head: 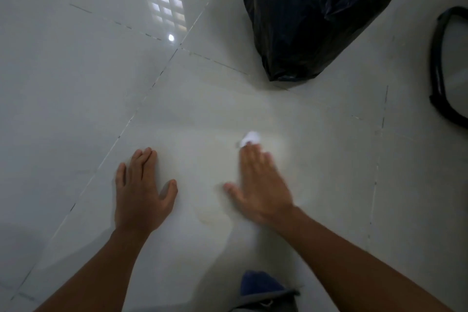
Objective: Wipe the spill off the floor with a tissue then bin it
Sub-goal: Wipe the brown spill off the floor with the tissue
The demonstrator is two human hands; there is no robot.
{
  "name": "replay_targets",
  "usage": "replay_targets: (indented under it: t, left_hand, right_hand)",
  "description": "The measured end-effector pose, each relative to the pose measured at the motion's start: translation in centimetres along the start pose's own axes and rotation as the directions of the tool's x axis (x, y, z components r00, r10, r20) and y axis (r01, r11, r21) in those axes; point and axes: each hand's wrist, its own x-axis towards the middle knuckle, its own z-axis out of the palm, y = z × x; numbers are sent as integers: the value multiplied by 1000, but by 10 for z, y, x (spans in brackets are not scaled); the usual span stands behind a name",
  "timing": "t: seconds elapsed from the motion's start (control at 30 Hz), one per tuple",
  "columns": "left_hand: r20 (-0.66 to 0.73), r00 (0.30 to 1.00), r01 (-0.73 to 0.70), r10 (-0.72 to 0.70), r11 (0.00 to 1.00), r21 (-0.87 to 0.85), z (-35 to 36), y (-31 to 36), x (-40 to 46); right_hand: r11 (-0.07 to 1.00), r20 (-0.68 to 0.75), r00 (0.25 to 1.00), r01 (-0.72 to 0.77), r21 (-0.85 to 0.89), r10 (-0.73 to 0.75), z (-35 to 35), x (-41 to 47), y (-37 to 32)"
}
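A crumpled white tissue (250,138) lies on the pale tiled floor, pressed under the fingertips of my right hand (258,185), which is flat and blurred by motion. My left hand (141,190) rests flat on the floor to the left, fingers spread, holding nothing. A faint yellowish spill mark (210,218) shows on the tile between and below my hands. A black bin bag (314,15) stands on the floor ahead and to the right, beyond the tissue.
A black curved chair base (440,66) sits at the right edge. My knee in blue and grey clothing (263,289) shows at the bottom. Glossy tiles with dark grout lines (152,83) stretch to the left, reflecting a window.
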Motion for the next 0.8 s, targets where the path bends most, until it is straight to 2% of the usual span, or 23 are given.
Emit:
replay_targets:
  t: [0.07, 0.13, 0.23, 0.33, 0.4, 0.57, 0.73, 0.8]
  left_hand:
    - [-7, 1000, -9, 9, 1000, 7, 0, -2, -1]
    - [-15, 1000, -13, 13, 1000, 6, 0, -2, -2]
    - [-21, 1000, -8, 8, 1000, -5, 1, -2, -2]
    - [-13, 1000, -5, 5, 1000, -3, 1, -3, -3]
    - [-9, 1000, -6, 6, 1000, -3, 2, -2, -2]
    - [4, 1000, -2, 2, 1000, 17, 3, -2, -1]
    - [4, 1000, -2, 2, 1000, 5, 1, -3, -1]
    - [6, 1000, -1, 1, 1000, -3, 2, -4, -1]
  right_hand:
    - [969, 101, 964, 246, 8, -246, 9, -31, -27]
    - [936, 167, 921, 352, 31, -352, 14, -69, -26]
    - [948, 137, 939, 313, 52, -317, 15, -102, 8]
    - [945, 83, 948, 294, 144, -307, 8, -102, 23]
    - [938, 64, 945, 309, 155, -322, 7, -96, 17]
    - [927, 131, 922, 346, 144, -364, 22, -90, -14]
    - [932, 132, 927, 333, 142, -351, 15, -35, -39]
    - [909, 145, 900, 390, 151, -410, 16, -25, -53]
